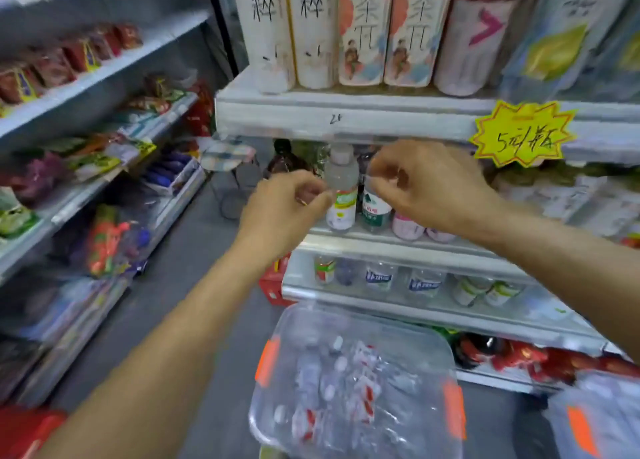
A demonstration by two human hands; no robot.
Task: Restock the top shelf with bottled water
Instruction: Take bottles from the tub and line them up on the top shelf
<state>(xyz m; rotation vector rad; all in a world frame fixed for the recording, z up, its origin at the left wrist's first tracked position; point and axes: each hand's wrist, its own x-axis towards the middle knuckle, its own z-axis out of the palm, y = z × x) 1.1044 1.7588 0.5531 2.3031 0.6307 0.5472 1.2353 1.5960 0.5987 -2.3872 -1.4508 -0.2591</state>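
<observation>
A clear water bottle with a white cap and a green-and-white label (pixel 341 195) stands on the middle shelf (pixel 398 242), under the top shelf (pixel 346 112). Next to it stands a bottle with a dark green label (pixel 375 209). My left hand (pixel 287 206) hangs just left of the white-capped bottle, fingers loosely curled, with nothing seen in it. My right hand (pixel 426 185) is curled in front of the green-labelled bottle's neck and hides its cap; whether it grips the neck is unclear. A clear wrapped pack of water bottles with red-and-white labels (pixel 353 382) lies below.
Tall tea and drink bottles (pixel 363 33) fill the top shelf. A yellow star price tag (pixel 523 133) hangs on its edge. More bottles (pixel 422 282) line a lower shelf. Snack racks (pixel 86 147) run along the left of the grey aisle floor (pixel 194 271). The picture is blurred.
</observation>
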